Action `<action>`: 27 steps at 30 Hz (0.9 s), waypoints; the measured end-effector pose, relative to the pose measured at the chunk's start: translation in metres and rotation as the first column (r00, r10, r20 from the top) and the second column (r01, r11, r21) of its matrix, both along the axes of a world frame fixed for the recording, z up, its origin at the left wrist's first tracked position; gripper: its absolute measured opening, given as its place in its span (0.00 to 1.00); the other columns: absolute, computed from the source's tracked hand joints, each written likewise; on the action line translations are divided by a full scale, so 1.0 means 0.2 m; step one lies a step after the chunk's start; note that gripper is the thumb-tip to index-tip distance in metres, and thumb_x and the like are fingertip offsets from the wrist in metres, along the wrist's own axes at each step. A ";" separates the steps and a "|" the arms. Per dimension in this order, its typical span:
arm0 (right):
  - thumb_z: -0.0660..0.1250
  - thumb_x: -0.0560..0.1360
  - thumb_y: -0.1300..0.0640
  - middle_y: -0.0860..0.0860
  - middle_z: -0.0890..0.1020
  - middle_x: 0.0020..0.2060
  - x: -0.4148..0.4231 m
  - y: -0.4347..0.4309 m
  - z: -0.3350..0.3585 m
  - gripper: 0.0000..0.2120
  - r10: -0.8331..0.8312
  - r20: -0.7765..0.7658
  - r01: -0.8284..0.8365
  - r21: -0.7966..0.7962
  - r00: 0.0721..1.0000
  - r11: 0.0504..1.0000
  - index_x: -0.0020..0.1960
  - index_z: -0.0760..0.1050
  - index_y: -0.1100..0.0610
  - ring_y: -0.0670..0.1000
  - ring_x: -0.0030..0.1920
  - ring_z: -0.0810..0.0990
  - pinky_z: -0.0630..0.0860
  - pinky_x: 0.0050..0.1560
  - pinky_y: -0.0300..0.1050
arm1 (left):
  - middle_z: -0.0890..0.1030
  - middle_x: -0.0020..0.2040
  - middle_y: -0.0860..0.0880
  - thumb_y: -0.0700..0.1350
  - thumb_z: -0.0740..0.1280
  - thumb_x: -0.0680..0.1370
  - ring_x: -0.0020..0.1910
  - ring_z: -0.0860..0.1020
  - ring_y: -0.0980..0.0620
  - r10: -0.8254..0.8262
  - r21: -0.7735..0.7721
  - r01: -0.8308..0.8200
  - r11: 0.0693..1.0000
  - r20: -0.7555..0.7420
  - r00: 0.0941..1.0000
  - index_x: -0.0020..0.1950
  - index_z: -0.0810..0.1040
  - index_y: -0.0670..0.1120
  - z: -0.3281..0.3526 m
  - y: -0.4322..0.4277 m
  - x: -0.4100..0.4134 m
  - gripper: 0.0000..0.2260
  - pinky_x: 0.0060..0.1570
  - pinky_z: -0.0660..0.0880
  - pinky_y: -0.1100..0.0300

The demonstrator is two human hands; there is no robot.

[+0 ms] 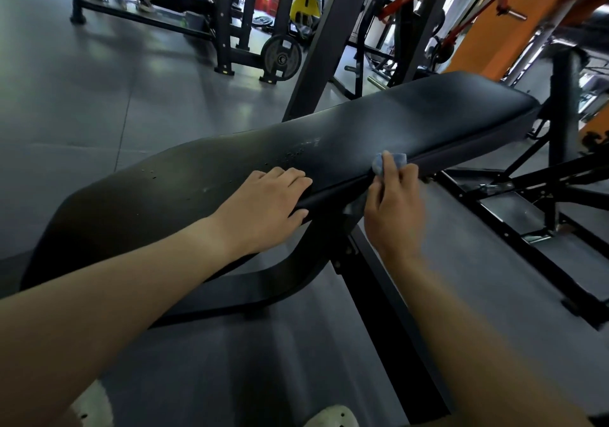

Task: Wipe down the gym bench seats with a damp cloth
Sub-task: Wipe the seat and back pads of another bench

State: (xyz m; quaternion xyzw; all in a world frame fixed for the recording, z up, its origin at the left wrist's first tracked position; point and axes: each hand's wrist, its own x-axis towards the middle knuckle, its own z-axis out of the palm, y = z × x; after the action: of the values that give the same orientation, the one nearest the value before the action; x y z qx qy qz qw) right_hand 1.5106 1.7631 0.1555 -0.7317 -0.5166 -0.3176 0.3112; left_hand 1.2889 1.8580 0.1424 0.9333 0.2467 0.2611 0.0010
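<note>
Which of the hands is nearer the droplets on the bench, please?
Left: the left hand rests just beside the droplets; the right hand holds the cloth farther along.

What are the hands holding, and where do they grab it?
The right hand pinches a bunched blue cloth by its lower part, at the bench pad's near edge. The left hand holds nothing; it rests on the pad.

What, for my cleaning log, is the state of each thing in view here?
bench pad: beaded with water droplets near its middle.
cloth: bunched up, pressed against the pad's near edge.
right hand: grips the cloth.
left hand: rests flat on the pad, fingers straight.
weight plate: upright on the floor by a rack.
</note>
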 end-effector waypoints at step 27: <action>0.57 0.82 0.50 0.54 0.74 0.51 -0.20 0.02 -0.08 0.24 0.276 0.339 -0.193 -0.259 0.900 0.947 0.74 0.71 0.59 0.56 0.50 0.71 0.67 0.51 0.51 | 0.76 0.66 0.50 0.57 0.60 0.81 0.62 0.76 0.49 -0.017 -0.004 0.017 1.000 -0.013 1.000 0.70 0.72 0.48 0.01 0.03 0.00 0.21 0.60 0.74 0.48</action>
State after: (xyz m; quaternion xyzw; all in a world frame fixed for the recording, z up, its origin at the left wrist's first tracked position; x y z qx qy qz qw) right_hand 1.4701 1.7662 0.1401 -0.6205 -0.6824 -0.3510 0.1619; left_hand 1.2885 1.8636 0.1445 0.9369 0.2395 0.2546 0.0036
